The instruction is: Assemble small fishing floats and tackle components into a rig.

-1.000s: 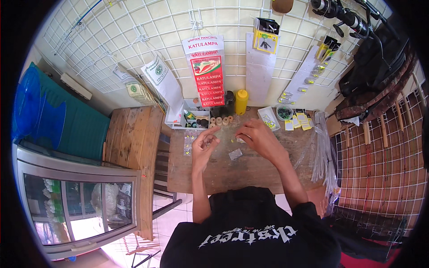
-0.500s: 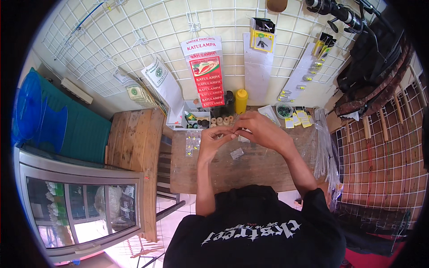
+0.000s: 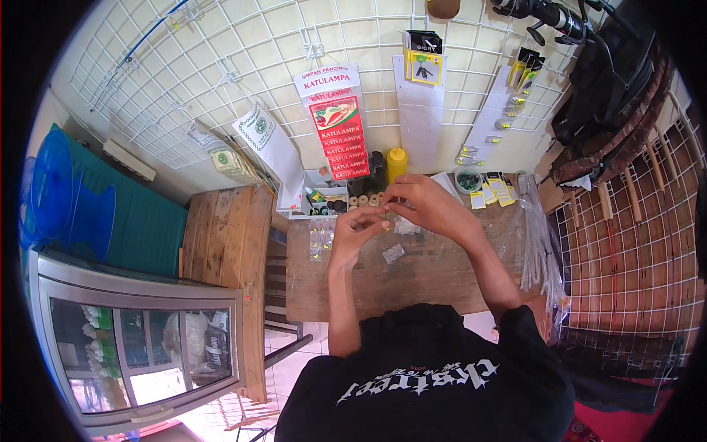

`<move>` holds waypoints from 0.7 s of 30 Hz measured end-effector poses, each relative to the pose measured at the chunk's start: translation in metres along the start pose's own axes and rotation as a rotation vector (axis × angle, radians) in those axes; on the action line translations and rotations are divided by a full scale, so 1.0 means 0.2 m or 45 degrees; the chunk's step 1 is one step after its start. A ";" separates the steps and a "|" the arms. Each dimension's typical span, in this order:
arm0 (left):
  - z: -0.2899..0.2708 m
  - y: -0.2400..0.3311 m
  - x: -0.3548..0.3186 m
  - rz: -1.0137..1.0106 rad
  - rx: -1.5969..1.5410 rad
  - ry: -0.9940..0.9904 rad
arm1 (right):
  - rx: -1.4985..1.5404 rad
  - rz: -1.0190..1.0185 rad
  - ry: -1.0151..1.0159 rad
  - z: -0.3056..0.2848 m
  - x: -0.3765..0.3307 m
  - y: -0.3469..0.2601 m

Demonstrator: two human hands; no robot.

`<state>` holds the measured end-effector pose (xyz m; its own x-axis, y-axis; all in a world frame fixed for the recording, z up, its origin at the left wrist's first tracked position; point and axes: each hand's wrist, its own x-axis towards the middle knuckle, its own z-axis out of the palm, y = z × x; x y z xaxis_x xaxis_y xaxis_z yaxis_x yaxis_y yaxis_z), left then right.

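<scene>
My left hand (image 3: 356, 231) is raised over the wooden table (image 3: 434, 269), its thumb and fingers pinched together. A tiny yellow piece (image 3: 387, 229) shows at its fingertips, too small to identify. Just beside it, my right hand (image 3: 423, 202) is also closed in a pinch, fingertips almost touching the left ones; whatever it grips is hidden or too fine to see. Beneath the hands lies a small clear plastic packet (image 3: 393, 253). Left of my left hand are several clear packets (image 3: 320, 239) with small yellow pieces inside.
Along the table's back stand a white tray (image 3: 313, 211) of small bottles, several pale spools (image 3: 363, 200), a yellow squeeze bottle (image 3: 396, 163) and a round tub (image 3: 468, 180). Yellow cards (image 3: 501, 193) and clear plastic sleeves (image 3: 536, 236) lie right. A wire rack (image 3: 258, 44) rises behind.
My fingertips have drawn slightly apart, the right ones rising above the left. The tiny yellow piece now shows at the left fingertips. The whole view has shifted a little.
</scene>
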<state>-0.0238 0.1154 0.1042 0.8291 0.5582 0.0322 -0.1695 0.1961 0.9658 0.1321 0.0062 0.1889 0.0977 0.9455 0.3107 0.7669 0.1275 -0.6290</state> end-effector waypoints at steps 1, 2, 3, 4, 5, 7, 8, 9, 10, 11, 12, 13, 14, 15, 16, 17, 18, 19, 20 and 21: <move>0.00 0.00 0.00 -0.005 -0.016 0.001 | -0.002 0.002 0.004 0.00 0.00 0.00; 0.01 0.00 0.01 -0.006 -0.015 -0.003 | 0.002 -0.016 0.018 0.00 0.00 0.01; 0.01 0.00 0.01 -0.004 -0.023 -0.011 | 0.006 -0.035 0.032 -0.01 0.00 0.01; 0.01 0.00 0.01 -0.003 -0.030 -0.017 | 0.006 -0.034 0.035 -0.01 0.00 0.01; 0.02 -0.01 0.01 -0.003 -0.028 -0.019 | 0.040 -0.022 0.039 -0.01 0.00 0.02; 0.02 -0.02 0.01 -0.024 -0.095 -0.012 | 0.075 -0.008 0.047 -0.01 0.00 0.02; 0.02 -0.02 0.01 -0.024 -0.094 -0.014 | 0.111 -0.002 0.061 0.00 0.00 0.02; 0.02 -0.03 0.01 -0.036 -0.086 -0.026 | 0.147 0.004 0.075 -0.01 0.00 0.03; 0.02 -0.03 0.01 -0.049 -0.079 -0.036 | 0.148 0.005 0.077 -0.01 0.00 0.03; 0.02 -0.03 0.01 -0.050 -0.077 -0.036 | 0.133 0.016 0.083 -0.01 0.00 0.03; 0.02 -0.04 0.01 -0.056 -0.091 -0.025 | 0.119 0.027 0.090 -0.01 0.00 0.03; 0.02 -0.04 0.01 -0.061 -0.105 -0.014 | 0.120 0.028 0.091 -0.01 0.00 0.02; 0.01 -0.05 0.01 -0.062 -0.105 -0.015 | 0.097 0.031 0.085 -0.02 0.00 0.02; 0.01 -0.06 0.01 -0.064 -0.116 -0.018 | 0.075 0.033 0.079 -0.02 0.00 0.01; 0.01 -0.06 0.01 -0.064 -0.127 -0.024 | 0.075 0.034 0.081 -0.02 0.00 0.02; 0.01 -0.06 0.01 -0.065 -0.126 -0.025 | 0.111 0.023 0.099 -0.01 0.00 0.03; 0.01 -0.06 0.01 -0.069 -0.108 -0.020 | 0.147 0.013 0.117 0.00 0.00 0.04; 0.02 -0.06 0.01 -0.075 -0.092 -0.020 | 0.144 0.017 0.120 0.00 -0.01 0.04; 0.02 -0.07 0.01 -0.077 -0.093 -0.026 | 0.166 0.026 0.108 0.00 -0.01 0.05; 0.01 -0.08 0.00 -0.070 -0.105 0.008 | 0.188 0.035 0.094 0.00 -0.01 0.07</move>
<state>-0.0193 0.1103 0.0898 0.8352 0.5495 -0.0223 -0.1671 0.2922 0.9416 0.1423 0.0060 0.1806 0.1676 0.9253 0.3403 0.6625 0.1499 -0.7339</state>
